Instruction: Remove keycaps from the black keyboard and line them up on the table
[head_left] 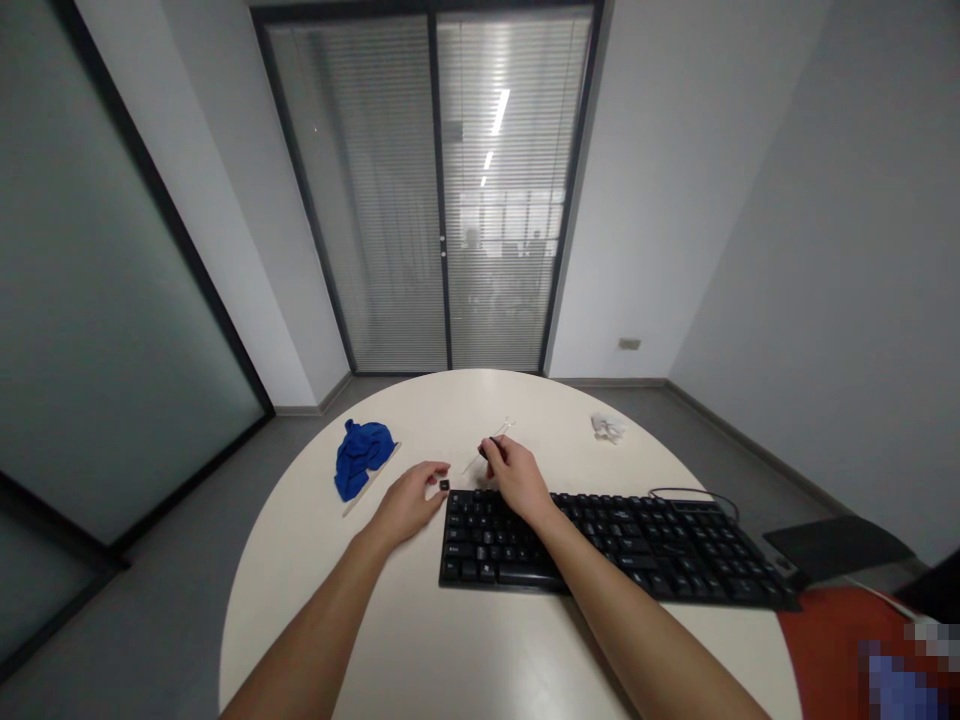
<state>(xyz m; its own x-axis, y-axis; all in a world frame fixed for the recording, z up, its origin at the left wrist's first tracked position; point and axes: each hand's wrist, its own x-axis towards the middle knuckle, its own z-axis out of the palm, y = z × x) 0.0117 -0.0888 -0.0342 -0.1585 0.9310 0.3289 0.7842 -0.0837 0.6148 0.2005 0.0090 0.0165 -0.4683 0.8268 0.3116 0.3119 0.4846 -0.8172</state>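
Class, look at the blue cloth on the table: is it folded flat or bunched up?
Bunched up: the blue cloth sits crumpled in a rumpled heap.

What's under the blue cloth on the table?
The blue cloth lies on a thin pale flat strip, which pokes out at its lower edge, on the round white table. Anything else underneath is covered.

On the round table (450,640) the keyboard (615,550) lies right of centre, a cloth (361,456) far to its left, a crumpled wrapper (607,427) behind it, and 2 hands, left hand (409,503) and right hand (517,478), at its left end.
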